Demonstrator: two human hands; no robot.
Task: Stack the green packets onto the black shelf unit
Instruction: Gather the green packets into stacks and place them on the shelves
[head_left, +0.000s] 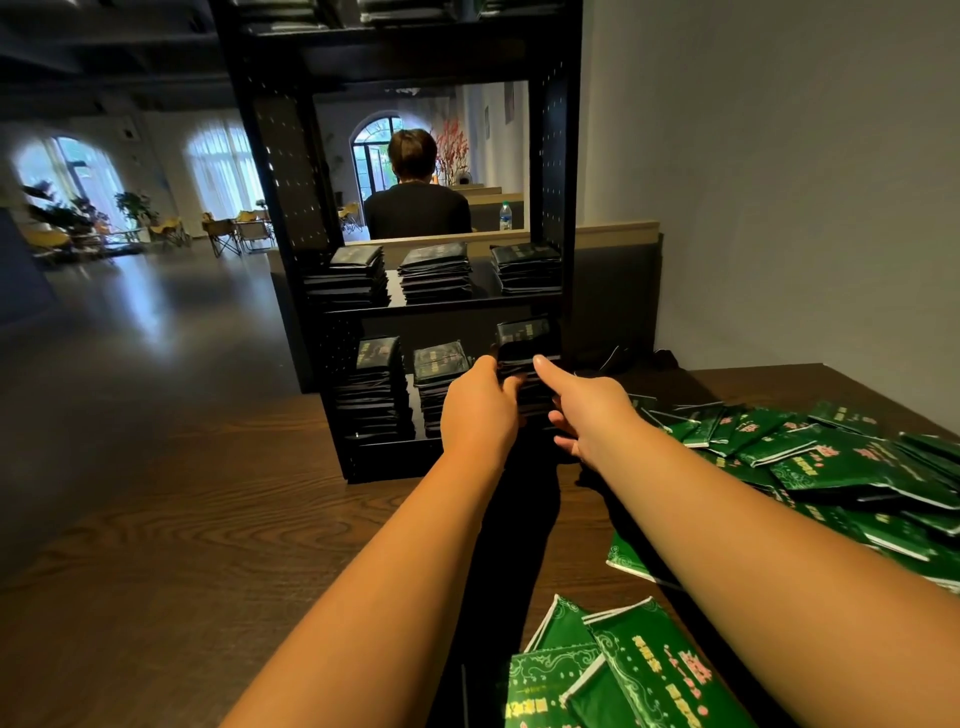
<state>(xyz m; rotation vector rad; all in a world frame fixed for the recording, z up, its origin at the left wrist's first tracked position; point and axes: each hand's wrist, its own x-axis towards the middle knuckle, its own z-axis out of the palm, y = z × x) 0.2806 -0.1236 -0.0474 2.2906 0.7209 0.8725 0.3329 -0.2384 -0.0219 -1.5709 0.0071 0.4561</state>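
Wood-grain table (208, 519); hands (480, 410) (589, 415) grip glossy flat packet stack (527, 338)

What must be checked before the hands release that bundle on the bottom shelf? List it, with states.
1. Grip: left hand and right hand both hold the bundle: ok.
2. Place: bundle is inside the black shelf unit, bottom shelf, right side: ok.
3. Seating: bundle resting on packets beneath: cannot tell, hands hide it.
4. Neighbour: the middle stack stands upright: ok.
5. Supply: loose packets lie on the table: ok.
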